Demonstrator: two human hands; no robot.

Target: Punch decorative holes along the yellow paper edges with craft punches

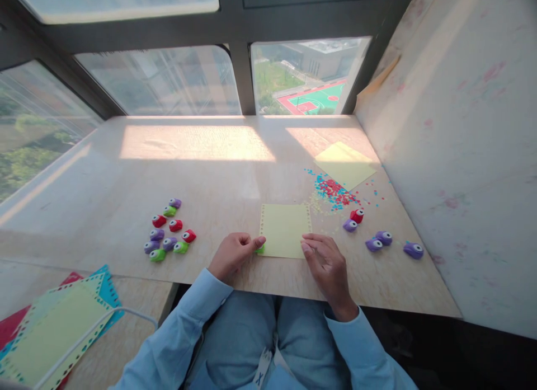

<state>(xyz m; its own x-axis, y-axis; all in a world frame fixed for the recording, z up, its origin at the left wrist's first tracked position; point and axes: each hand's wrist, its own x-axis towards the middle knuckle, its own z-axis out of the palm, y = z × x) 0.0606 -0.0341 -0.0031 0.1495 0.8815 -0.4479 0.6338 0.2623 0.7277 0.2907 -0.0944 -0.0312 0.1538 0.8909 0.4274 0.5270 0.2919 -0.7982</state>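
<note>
A pale yellow paper (286, 230) lies flat on the table between my hands, with small holes punched along its left edge and partly down its right edge. At its lower left edge, my left hand (235, 253) is closed on a small green punch (260, 248), mostly hidden by the fingers. My right hand (327, 261) pinches the lower right edge of the same paper between thumb and fingers.
Several red, purple and green punches (169, 244) stand at the left, more purple and red ones (373, 244) at the right. Confetti (335, 193) lies beside another yellow sheet (346, 163). Punched coloured papers (62, 323) and a white cable (138, 313) are at the lower left.
</note>
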